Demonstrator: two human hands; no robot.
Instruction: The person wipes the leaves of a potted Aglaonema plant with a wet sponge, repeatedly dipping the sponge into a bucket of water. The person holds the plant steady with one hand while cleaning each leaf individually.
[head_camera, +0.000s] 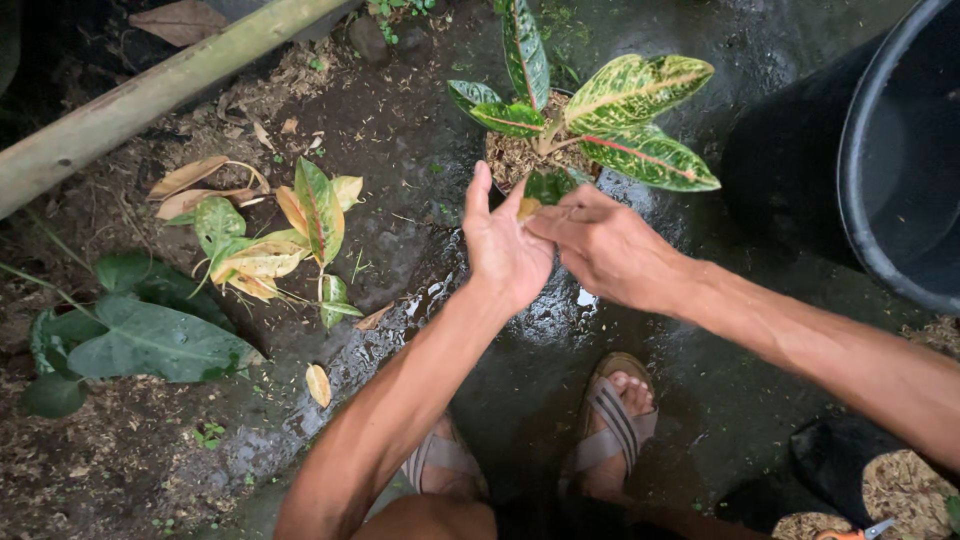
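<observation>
Trimming looks to be the step in hand: I see my left hand (505, 245) and right hand (600, 245) pinching one small leaf (545, 187) at the near rim of the potted plant (590, 120). Next, I judge, a clean pull away from the pot.

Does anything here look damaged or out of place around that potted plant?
Yes. Yellowed leaves lie loose on the wet ground left of the potted plant, cut off from any pot. Both hands, left hand and right hand, meet at a yellowing leaf at the plant's base.
</observation>
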